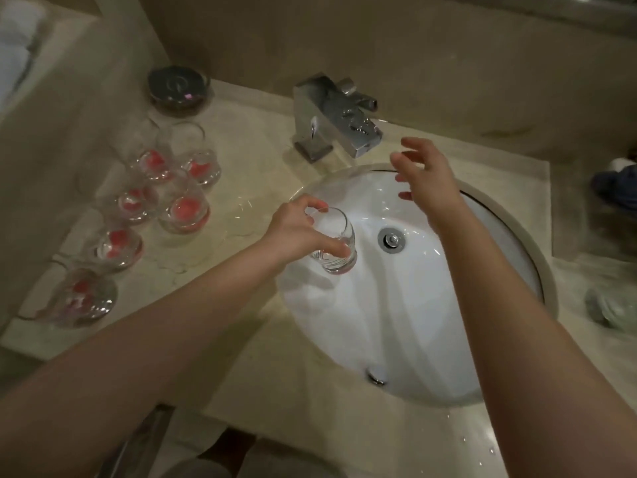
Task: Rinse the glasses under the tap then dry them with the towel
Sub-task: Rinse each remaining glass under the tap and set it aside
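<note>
Left hand (pixel 296 232): grips a clear glass tumbler (pixel 334 241) over the white oval basin (pixel 396 322), short of the spout.
Right hand (pixel 425 174): fingers spread, empty, just beside the square chrome tap (pixel 334 115).
Water: no stream visible.
Waiting: six clear glasses with pink-red bases (pixel 165 201) on the beige stone counter (pixel 293 391).
Progress: judged early; rinsing barely begun, drying untouched.
Towel: cannot be told.

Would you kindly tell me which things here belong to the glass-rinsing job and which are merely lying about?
For the job:
- clear drinking glass in left hand
- chrome square tap
- white oval sink
- clear glasses with pink inside
- right hand

Lying about:
- dark round lidded dish
</note>
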Available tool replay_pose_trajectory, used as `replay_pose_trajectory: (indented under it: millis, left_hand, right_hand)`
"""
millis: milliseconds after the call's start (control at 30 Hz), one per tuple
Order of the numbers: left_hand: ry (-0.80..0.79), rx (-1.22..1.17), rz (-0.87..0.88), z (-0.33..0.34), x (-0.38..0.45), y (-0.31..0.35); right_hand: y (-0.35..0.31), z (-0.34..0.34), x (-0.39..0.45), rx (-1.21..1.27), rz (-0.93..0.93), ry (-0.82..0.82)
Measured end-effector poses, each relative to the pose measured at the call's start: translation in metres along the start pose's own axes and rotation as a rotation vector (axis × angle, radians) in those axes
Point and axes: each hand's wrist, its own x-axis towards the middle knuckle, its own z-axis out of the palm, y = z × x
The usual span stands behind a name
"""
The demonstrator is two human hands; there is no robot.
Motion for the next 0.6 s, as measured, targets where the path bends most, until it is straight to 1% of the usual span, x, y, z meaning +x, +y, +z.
replay_pose_trajectory:
  millis: [33, 167, 300, 400, 600]
  left_hand:
    - [0.018, -0.001, 0.003, 0.002, 0.006, 0.002]
    - [0.062, -0.051, -0.008, 0.009, 0.027, 0.01]
    - [0.065, -0.132, -0.045, 0.014, 0.04, 0.021]
    - [0.059, -0.162, -0.067, 0.016, 0.046, 0.026]
    - [-0.001, -0.236, -0.08, 0.018, 0.054, 0.03]
  right_hand:
    - [-0.002, 0.003, 0.009, 0.03, -0.01, 0.008]
    - [-0.013, 0.014, 0.045, 0.023, -0.094, -0.001]
    - [-0.03, 0.017, 0.071, 0.029, -0.122, -0.095]
    - [-0.037, 0.021, 0.083, -0.098, -0.199, -0.159]
    - [-0.039, 0.02, 0.093, -0.259, -0.297, -0.121]
